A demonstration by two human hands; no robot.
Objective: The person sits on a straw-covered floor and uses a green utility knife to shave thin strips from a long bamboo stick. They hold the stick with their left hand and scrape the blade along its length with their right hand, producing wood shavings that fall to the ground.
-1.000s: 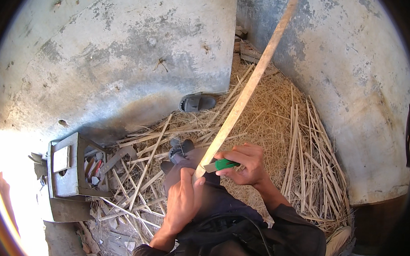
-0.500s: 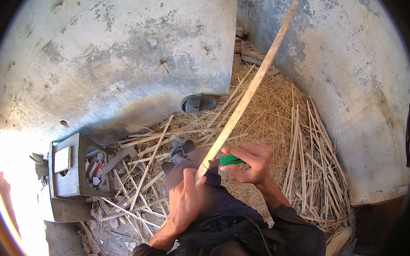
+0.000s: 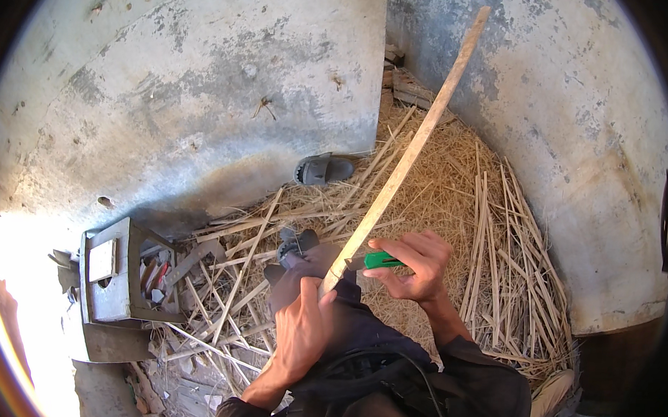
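My left hand (image 3: 303,328) is closed round the near end of a long, flat wooden strip (image 3: 399,174), which slants up and away to the right. In my right hand (image 3: 419,268) is a utility knife (image 3: 382,260) with a green handle, gripped between thumb and fingers. Its dark blade reaches the edge of the strip just beyond my left hand. A thin curl or sliver shows on the strip beside the blade, too small to make out fully.
Thin wooden strips (image 3: 524,284) lie in a pile at right, over straw-like shavings (image 3: 432,183). A grey slipper (image 3: 323,168) lies by the wall (image 3: 205,76). At left stands a grey wooden box (image 3: 121,274) with odds and ends inside.
The knife and my right hand have shifted slightly right and stay by the strip's edge. The strip's far end has moved a little right. My left hand keeps its grip.
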